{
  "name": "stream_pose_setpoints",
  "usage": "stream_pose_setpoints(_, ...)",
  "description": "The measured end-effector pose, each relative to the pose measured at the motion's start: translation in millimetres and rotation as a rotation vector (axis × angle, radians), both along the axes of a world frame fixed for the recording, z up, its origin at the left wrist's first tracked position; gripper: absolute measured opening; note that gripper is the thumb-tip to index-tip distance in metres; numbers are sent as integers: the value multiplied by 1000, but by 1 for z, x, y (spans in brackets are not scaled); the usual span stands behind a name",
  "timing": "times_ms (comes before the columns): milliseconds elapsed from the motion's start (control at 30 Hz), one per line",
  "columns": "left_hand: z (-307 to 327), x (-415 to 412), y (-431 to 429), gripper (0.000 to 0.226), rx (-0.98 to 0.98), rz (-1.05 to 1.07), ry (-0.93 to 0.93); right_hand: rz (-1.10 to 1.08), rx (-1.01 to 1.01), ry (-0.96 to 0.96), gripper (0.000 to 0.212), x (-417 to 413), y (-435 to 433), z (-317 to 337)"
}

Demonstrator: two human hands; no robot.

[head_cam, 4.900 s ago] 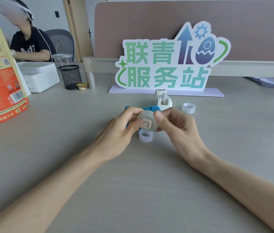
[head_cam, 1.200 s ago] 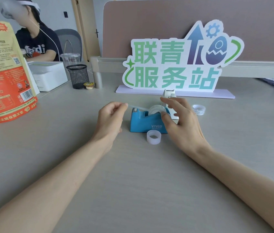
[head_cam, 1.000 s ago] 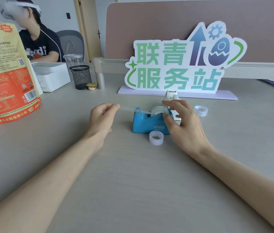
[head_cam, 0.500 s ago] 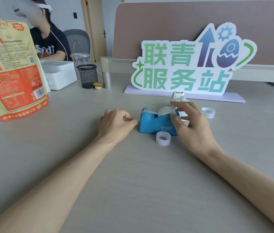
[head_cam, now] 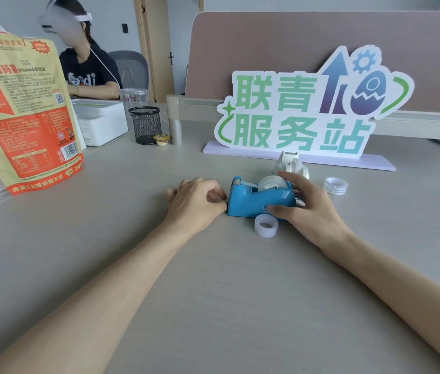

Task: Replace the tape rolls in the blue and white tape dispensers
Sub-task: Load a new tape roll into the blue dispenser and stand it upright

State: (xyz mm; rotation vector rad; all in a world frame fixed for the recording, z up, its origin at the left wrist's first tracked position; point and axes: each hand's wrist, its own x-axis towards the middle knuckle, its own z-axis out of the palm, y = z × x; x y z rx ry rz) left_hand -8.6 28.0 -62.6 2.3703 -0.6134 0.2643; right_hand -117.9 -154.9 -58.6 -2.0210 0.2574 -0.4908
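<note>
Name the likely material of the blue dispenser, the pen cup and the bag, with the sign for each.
Blue dispenser: glossy moulded plastic, by its highlights.
Pen cup: black wire mesh, probably metal; you see through it.
Bag: printed paper or film, creased; unclear which.

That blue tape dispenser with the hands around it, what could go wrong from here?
The empty core lies right in front of the blue dispenser, by the right hand; a careless move could knock it rolling. The white dispenser stands close behind, so reaching back might tip it. The left hand is pinched shut beside the cutter end; a torn strip, if it holds one, could stick to fingers or the table.
</note>
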Motion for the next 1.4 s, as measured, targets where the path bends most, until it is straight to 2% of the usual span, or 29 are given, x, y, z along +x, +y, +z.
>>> stream_pose_setpoints(167, -5, -4, 4, 18, 53, -97, -72, -107, -95, -6, 62, 0, 8, 4)
stream_pose_setpoints(267, -4, -9, 6, 23, -63, -175, -24, -103, -109, 26, 54, 1, 11, 7)
stream_pose_setpoints(400, -2, -14, 4, 17, -123, -290, 91, 101, 83, 87, 31, -11, -6, 13)
stream_pose_setpoints(467, -1, -14, 3, 21, -129, -297, 119, 188, 126, 75, 34, -14, -12, 11)
stream_pose_setpoints(533, 1, -11, 1, 25, -135, -274, 172, 159, 11, 44, 34, -11, -11, 6)
stream_pose_setpoints(667, 4, -4, -5, 31, -135, -217, 297, 51, -323, 54, 18, 13, 3, 1)
stream_pose_setpoints(800, 3, 5, -11, 53, -144, -201, 289, -68, -451, 95, 30, 45, 11, -2)
stream_pose_setpoints(967, -1, 34, -22, 68, -126, -184, 239, -193, -575, 154, 48, 66, 13, -1)
stream_pose_setpoints(1000, 0, 37, -25, 66, -114, -173, 236, -204, -576, 159, 48, 68, 13, 0)
stream_pose_setpoints(1100, -1, 35, -27, 43, -77, -122, 206, -187, -577, 177, 43, 68, 13, -1)
stream_pose_setpoints(1200, 0, 17, -17, 36, -130, -113, 169, -111, -556, 103, 29, 51, 7, -2)
stream_pose_setpoints(1300, 5, -17, 5, 31, -220, -258, 211, -7, -480, 29, 37, 21, 4, -1)
stream_pose_setpoints(1400, 7, -44, 24, 46, -137, -457, 294, 51, -570, -5, 38, 1, 2, -6)
